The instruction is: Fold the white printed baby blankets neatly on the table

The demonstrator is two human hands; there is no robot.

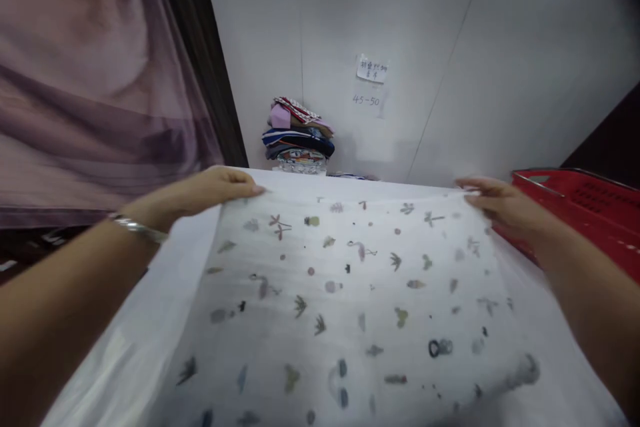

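A thin white cloth (370, 307) printed with flamingos, leaves and pineapples is stretched out in front of me above the white table. Its far left corner is pinched in my left hand (227, 183), thumb pressed against the fingers. At the far right corner, my right hand (495, 200) grips the cloth between thumb and fingers. Toward me the cloth hangs loose, and its lower right edge is curled and blurred. A silver bracelet (140, 227) circles my left wrist.
Folded clothes (300, 130) are stacked at the table's back edge against a grey wall (330, 13). Handwritten paper notes (371, 70) are stuck on that wall. A red plastic basket (590, 200) stands at the right. Pink fabric (90, 67) hangs at the left.
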